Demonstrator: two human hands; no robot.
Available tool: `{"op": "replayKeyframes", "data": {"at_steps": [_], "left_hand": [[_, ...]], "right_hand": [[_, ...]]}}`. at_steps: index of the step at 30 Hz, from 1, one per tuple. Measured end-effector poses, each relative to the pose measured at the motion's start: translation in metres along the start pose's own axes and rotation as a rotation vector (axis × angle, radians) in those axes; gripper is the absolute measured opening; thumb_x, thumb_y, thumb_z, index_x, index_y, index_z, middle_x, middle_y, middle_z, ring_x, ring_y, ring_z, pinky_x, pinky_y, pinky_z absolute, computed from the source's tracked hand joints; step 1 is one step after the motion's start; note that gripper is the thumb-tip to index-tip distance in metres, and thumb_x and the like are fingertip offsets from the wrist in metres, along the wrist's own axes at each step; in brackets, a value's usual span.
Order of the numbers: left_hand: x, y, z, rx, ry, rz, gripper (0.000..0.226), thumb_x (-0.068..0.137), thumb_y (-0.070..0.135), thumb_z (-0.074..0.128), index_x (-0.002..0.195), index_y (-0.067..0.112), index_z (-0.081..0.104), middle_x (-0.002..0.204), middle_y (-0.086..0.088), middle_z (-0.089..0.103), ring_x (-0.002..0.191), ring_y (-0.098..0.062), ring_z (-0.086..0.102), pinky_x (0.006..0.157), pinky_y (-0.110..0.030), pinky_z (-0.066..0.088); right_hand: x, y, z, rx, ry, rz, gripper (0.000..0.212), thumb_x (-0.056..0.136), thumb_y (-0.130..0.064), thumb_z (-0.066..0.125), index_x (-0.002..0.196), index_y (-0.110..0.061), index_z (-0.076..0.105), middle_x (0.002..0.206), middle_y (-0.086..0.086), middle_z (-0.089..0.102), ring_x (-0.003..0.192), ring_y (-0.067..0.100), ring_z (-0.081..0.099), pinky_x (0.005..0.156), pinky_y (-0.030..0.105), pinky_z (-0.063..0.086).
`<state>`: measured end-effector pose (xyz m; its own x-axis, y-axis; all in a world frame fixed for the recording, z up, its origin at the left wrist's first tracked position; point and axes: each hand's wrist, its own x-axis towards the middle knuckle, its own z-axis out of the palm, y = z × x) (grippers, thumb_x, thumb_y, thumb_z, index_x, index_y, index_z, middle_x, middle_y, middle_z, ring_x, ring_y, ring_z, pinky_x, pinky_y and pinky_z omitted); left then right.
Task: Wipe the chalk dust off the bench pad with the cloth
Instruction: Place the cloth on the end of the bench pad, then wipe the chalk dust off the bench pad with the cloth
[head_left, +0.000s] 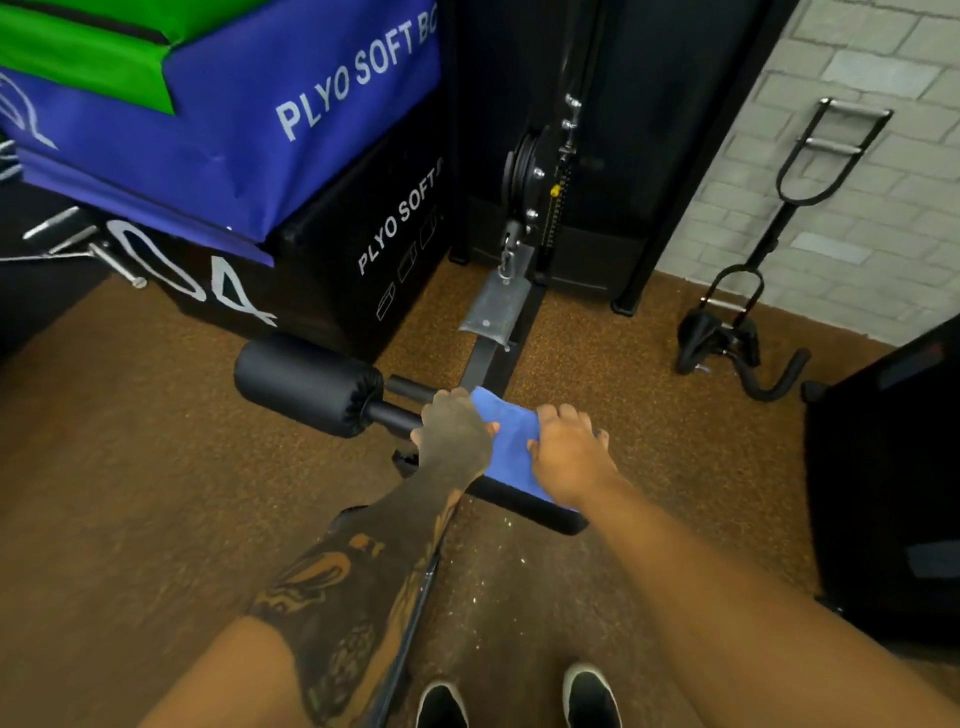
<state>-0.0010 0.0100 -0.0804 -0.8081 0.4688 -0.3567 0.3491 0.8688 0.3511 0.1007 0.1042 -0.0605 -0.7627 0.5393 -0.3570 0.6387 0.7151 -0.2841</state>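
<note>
A blue cloth (511, 441) lies spread over the black bench pad (530, 512), low in the middle of the head view. My left hand (454, 434) grips the cloth's left edge, fingers curled over it. Just to its right, my right hand (569, 449) presses on the cloth's right side with the fingers bent down onto it. Only the pad's near edge shows below the cloth. White chalk specks (498, 566) lie scattered on the floor just below the pad.
A black foam roller (306, 382) on a bar sticks out left of the pad. Stacked plyo boxes (249, 156) stand behind it. A cable machine (545, 176) is straight ahead, a metal handle attachment (779, 218) leans on the brick wall, and black equipment (893, 467) stands at right.
</note>
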Motion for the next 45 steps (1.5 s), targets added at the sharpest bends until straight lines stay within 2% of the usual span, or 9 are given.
{"op": "replayKeyframes", "data": {"at_steps": [6,12,17,21,24,32,36,40,45], "left_hand": [[-0.015,-0.001,-0.011,-0.121,0.134,0.054,0.045,0.097,0.011,0.056,0.140,0.010,0.042,0.140,-0.011,0.044,0.122,-0.025,0.051,0.090,-0.028,0.038],[-0.055,-0.026,-0.034,-0.277,0.238,-0.025,0.051,0.097,0.014,0.060,0.145,0.014,0.043,0.146,-0.009,0.046,0.132,-0.026,0.047,0.104,-0.036,0.039],[-0.086,-0.081,-0.022,-0.353,0.308,-0.162,0.047,0.093,0.006,0.060,0.138,0.017,0.049,0.138,-0.010,0.056,0.126,-0.030,0.052,0.101,-0.040,0.042],[-0.099,-0.122,0.005,-0.362,0.301,-0.246,0.035,0.087,0.004,0.063,0.117,0.018,0.053,0.117,-0.010,0.064,0.103,-0.027,0.059,0.084,-0.038,0.047],[-0.093,-0.152,0.037,-0.370,0.318,-0.289,0.033,0.085,0.007,0.066,0.105,0.025,0.045,0.109,-0.006,0.064,0.095,-0.025,0.059,0.079,-0.040,0.049],[-0.048,-0.203,0.107,-0.347,0.425,-0.332,0.028,0.086,0.008,0.066,0.092,0.021,0.042,0.090,0.000,0.056,0.085,-0.026,0.057,0.067,-0.036,0.041],[-0.035,-0.219,0.131,-0.256,0.391,-0.352,0.020,0.091,0.011,0.062,0.106,0.014,0.049,0.108,-0.011,0.059,0.096,-0.031,0.057,0.074,-0.044,0.045],[-0.057,-0.220,0.149,0.027,0.358,-0.377,0.050,0.092,0.037,0.063,0.133,0.014,0.045,0.137,-0.013,0.045,0.124,-0.033,0.044,0.101,-0.048,0.037],[-0.133,-0.220,0.188,0.101,0.097,-0.425,0.099,0.072,0.076,0.059,0.152,0.030,0.023,0.163,-0.014,0.016,0.151,-0.038,0.010,0.115,-0.068,0.010]], "right_hand": [[-0.004,-0.011,-0.006,0.050,0.005,-0.150,0.030,0.094,-0.017,0.053,0.122,-0.012,0.044,0.121,0.012,0.051,0.108,0.031,0.055,0.083,0.040,0.045],[-0.024,-0.027,-0.004,0.168,-0.084,-0.391,0.023,0.097,-0.028,0.046,0.113,-0.012,0.041,0.100,0.012,0.059,0.087,0.031,0.057,0.063,0.038,0.039],[-0.048,-0.046,0.033,0.364,-0.255,-0.498,0.018,0.093,-0.022,0.052,0.095,-0.019,0.034,0.095,0.011,0.055,0.085,0.033,0.055,0.064,0.035,0.039],[-0.050,-0.048,0.087,0.396,-0.330,-0.525,0.048,0.092,-0.016,0.054,0.135,-0.023,0.034,0.127,0.008,0.055,0.113,0.031,0.053,0.083,0.036,0.045],[-0.039,-0.047,0.139,0.365,-0.347,-0.596,0.062,0.091,-0.013,0.055,0.145,-0.025,0.027,0.136,0.007,0.046,0.123,0.026,0.047,0.097,0.038,0.042],[0.014,-0.046,0.236,0.105,-0.354,-0.733,0.038,0.095,-0.014,0.049,0.132,-0.021,0.039,0.115,0.008,0.037,0.093,0.026,0.051,0.082,0.040,0.046],[0.028,-0.050,0.257,-0.074,-0.336,-0.786,0.019,0.094,-0.021,0.050,0.111,-0.019,0.042,0.108,0.008,0.038,0.090,0.029,0.050,0.074,0.043,0.048],[0.034,-0.049,0.258,-0.462,-0.007,-0.942,0.047,0.089,-0.040,0.055,0.131,-0.022,0.043,0.140,0.015,0.036,0.123,0.035,0.038,0.091,0.048,0.041],[0.052,-0.053,0.263,-0.532,-0.077,-1.183,0.064,0.094,-0.043,0.040,0.149,-0.024,0.014,0.159,0.014,0.003,0.144,0.036,0.007,0.114,0.055,0.017]]}}
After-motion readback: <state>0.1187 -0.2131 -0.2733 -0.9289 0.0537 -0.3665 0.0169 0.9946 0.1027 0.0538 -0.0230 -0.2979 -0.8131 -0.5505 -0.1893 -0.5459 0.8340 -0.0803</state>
